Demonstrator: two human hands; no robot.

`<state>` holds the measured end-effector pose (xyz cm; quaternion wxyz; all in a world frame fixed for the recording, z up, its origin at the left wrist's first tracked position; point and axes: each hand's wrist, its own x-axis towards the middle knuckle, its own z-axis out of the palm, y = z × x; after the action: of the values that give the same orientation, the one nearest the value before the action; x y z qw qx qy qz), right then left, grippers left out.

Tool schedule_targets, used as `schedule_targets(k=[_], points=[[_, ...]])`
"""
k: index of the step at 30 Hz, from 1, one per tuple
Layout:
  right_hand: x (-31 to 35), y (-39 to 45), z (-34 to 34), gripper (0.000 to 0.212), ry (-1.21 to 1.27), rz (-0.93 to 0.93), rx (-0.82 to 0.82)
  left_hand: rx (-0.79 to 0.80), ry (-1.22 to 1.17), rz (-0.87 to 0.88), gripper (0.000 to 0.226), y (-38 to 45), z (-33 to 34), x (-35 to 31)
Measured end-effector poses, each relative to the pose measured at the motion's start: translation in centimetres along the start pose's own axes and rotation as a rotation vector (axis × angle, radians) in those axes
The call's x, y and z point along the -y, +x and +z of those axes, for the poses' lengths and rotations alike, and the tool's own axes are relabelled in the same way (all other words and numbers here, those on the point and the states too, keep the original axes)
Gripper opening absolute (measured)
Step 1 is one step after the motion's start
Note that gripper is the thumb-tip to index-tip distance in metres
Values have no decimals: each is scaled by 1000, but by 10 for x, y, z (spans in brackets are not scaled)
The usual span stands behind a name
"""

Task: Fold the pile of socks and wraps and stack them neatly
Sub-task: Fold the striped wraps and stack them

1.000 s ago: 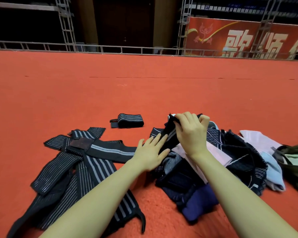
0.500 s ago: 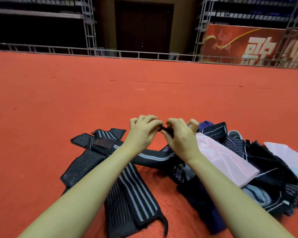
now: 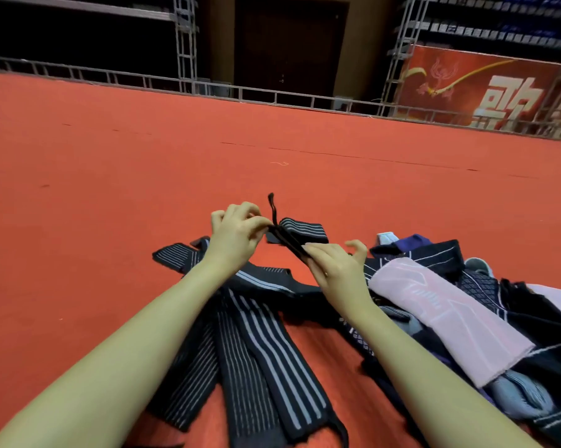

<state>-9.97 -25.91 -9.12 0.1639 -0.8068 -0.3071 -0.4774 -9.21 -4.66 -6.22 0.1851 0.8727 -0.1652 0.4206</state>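
A big flat red carpet floor [image 3: 143,195] is stretching back to a grey metal railing [image 3: 272,95], a dark brown door [image 3: 289,43] and a red banner with pale letters [image 3: 486,88].

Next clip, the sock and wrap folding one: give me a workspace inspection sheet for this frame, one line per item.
Surface: red carpet, bare beyond the piles.
Job's things: striped wraps spread loose below the left forearm; mixed sock pile at right with a pink piece on top; one dark strip held up between both hands; a striped wrap right behind it.
Clutter: small thread on the carpet.
Grippers: left hand pinches the strip's far end; right hand holds its near end.
Cables: nothing seen.
Surroundings: metal truss railing, dark door, red banner.
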Motion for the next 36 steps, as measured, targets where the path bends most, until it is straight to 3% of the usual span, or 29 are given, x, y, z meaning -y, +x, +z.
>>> schedule_targets(k=[6,9,12,17,20,26,28,31,36], points=[[30,24,58,25,-12,29,45,190,124,-140,16,-5,-8,65],[45,22,90,19,-33,11,127,268,176,-309,37,-20,-10,88],[56,9,112,15,-59,4,259,294,134,-382,40,-39,-12,95],[64,-19,119,32,-73,12,484,482,101,-275,33,-65,-3,88],[59,-21,108,37,-60,63,436,610,150,-239,37,-70,5,81],[29,-22,72,31,-279,216,337,618,305,-152,41,-67,10,55],[18,-32,62,30,-371,275,374,654,292,-150,43,-66,12,41],[14,-46,49,51,-459,395,508,774,273,-200,50,-68,16,19],[19,-64,35,62,-488,428,589,976,282,-187,56,-78,25,-7]])
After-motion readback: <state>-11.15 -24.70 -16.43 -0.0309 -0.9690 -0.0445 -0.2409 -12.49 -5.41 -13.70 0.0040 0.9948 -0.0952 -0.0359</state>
